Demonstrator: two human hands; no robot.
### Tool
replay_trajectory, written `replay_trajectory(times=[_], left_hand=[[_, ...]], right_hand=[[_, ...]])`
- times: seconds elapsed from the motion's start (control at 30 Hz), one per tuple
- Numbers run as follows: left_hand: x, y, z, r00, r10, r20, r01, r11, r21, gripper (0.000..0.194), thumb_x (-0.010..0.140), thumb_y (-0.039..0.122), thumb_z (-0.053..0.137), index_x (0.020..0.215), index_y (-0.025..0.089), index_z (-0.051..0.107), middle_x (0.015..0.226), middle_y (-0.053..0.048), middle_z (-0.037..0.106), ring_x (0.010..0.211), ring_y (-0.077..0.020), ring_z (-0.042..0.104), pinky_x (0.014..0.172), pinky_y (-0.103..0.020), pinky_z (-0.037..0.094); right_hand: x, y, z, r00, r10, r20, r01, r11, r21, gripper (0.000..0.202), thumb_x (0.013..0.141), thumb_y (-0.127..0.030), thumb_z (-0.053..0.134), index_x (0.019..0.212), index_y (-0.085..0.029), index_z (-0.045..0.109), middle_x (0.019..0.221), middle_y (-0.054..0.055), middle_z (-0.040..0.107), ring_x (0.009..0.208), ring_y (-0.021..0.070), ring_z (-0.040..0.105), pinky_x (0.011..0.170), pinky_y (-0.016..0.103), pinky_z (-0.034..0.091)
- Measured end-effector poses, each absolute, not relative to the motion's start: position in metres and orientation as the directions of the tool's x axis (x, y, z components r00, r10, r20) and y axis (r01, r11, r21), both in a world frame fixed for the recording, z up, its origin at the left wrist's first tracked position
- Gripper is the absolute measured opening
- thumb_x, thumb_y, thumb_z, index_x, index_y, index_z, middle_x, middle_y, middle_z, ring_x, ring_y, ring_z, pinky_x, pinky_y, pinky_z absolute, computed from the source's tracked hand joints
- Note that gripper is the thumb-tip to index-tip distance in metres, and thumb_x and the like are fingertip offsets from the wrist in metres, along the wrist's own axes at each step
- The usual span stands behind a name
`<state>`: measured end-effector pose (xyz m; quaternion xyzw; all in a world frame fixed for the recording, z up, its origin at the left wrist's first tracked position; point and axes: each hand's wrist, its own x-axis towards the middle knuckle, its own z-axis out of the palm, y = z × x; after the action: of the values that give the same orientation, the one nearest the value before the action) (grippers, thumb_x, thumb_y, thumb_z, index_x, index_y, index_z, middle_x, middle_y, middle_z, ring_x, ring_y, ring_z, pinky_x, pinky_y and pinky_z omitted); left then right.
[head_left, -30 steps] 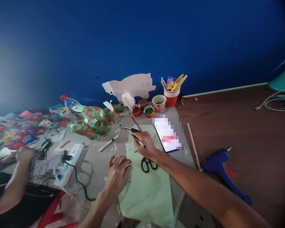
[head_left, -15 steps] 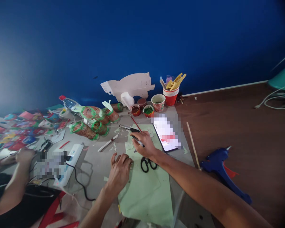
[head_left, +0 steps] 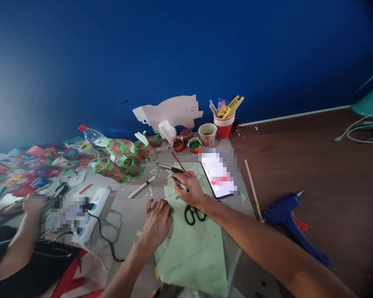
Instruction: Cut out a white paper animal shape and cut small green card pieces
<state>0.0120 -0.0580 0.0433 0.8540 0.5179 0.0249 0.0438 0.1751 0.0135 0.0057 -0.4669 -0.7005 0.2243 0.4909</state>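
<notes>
My right hand (head_left: 188,186) grips a pen (head_left: 180,184) over the upper part of a green paper sheet (head_left: 192,252). Resting at the sheet's left edge is my left hand (head_left: 158,217), its fingers bent and slightly apart, with nothing visible in them. Black-handled scissors (head_left: 190,216) lie on the sheet below my right wrist, their blades mostly hidden. Beyond the right hand is another dark pen (head_left: 169,167). A white marker (head_left: 142,187) lies to the left, among small paper scraps. A lit phone (head_left: 219,176) is right of the right hand.
Paint cups (head_left: 194,145) and a red cup with tools (head_left: 224,127) stand near the blue wall. Green-and-brown tubes (head_left: 112,169) sit left of them. A blue glue gun (head_left: 290,219) is at right. At left are a power strip (head_left: 95,211) and another person's arm (head_left: 21,246).
The fingers of my left hand have shifted slightly and curl a little more. My right hand and the pen look almost unmoved.
</notes>
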Motion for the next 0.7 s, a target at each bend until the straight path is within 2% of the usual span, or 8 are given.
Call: replay_trajectory(times=[0.13,0.2,0.43,0.7], left_hand=[[0.0134,-0.0595,0.0458,0.407,0.912,-0.048,0.893,-0.386,0.233,0.020,0.077,0.008,0.043,0.078,0.022,0.057,0.089,-0.002,0.063,0.090,-0.0187,0.059,0.101,-0.045,0.027],[0.0148,-0.0597,0.0462,0.393,0.916,-0.077,0.896,-0.362,0.258,0.019,0.074,0.008,0.044,0.076,0.022,0.058,0.088,-0.002,0.063,0.091,-0.0192,0.059,0.100,-0.045,0.027],[0.0185,-0.0602,0.0430,0.414,0.910,-0.015,0.898,-0.406,0.170,0.018,0.078,0.009,0.046,0.082,0.022,0.058,0.093,-0.003,0.061,0.093,-0.0209,0.059,0.100,-0.048,0.026],[0.0098,-0.0572,0.0436,0.388,0.919,0.066,0.891,-0.392,0.227,0.018,0.083,0.012,0.044,0.086,0.023,0.058,0.093,-0.003,0.062,0.095,-0.0191,0.057,0.100,-0.046,0.026]], right_hand=[[0.1749,0.0133,0.0063,-0.083,0.877,0.474,0.446,0.458,-0.769,0.019,0.081,-0.018,0.054,0.098,-0.022,0.063,0.078,0.000,0.071,0.070,0.0157,0.064,0.084,0.031,0.035],[0.1750,0.0132,0.0069,-0.086,0.875,0.476,0.442,0.461,-0.770,0.019,0.081,-0.018,0.054,0.098,-0.021,0.063,0.079,0.001,0.072,0.071,0.0160,0.064,0.084,0.031,0.035],[0.1754,0.0128,0.0086,-0.083,0.883,0.463,0.435,0.450,-0.780,0.020,0.080,-0.017,0.055,0.098,-0.022,0.063,0.080,0.001,0.072,0.072,0.0162,0.064,0.085,0.031,0.035],[0.1756,0.0136,0.0067,-0.088,0.878,0.471,0.444,0.457,-0.770,0.021,0.081,-0.017,0.054,0.100,-0.022,0.062,0.084,0.001,0.073,0.074,0.0163,0.065,0.085,0.031,0.036]])
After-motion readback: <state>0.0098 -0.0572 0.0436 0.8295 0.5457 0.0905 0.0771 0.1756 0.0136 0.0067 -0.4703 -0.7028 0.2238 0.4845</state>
